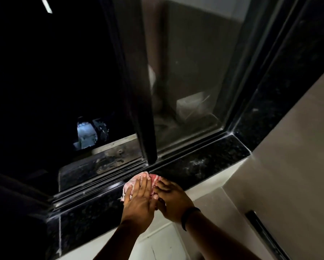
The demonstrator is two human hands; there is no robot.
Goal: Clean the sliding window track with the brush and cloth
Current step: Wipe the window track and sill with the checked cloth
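A crumpled pink and red cloth (138, 178) lies on the black granite sill (204, 164), right at the edge of the sliding window track (108, 177). My left hand (138, 199) presses flat on the cloth's left part, fingers stretched toward the track. My right hand (171, 198), with a dark band at the wrist, lies beside it on the cloth's right part, and most of the cloth is hidden under both hands. I see no brush.
The dark sliding sash (138, 91) stands upright just behind the hands, its bottom end in the track. Left of it the window is open to darkness. Closed glass (191, 81) fills the right side. A light wall (288, 156) rises at the right.
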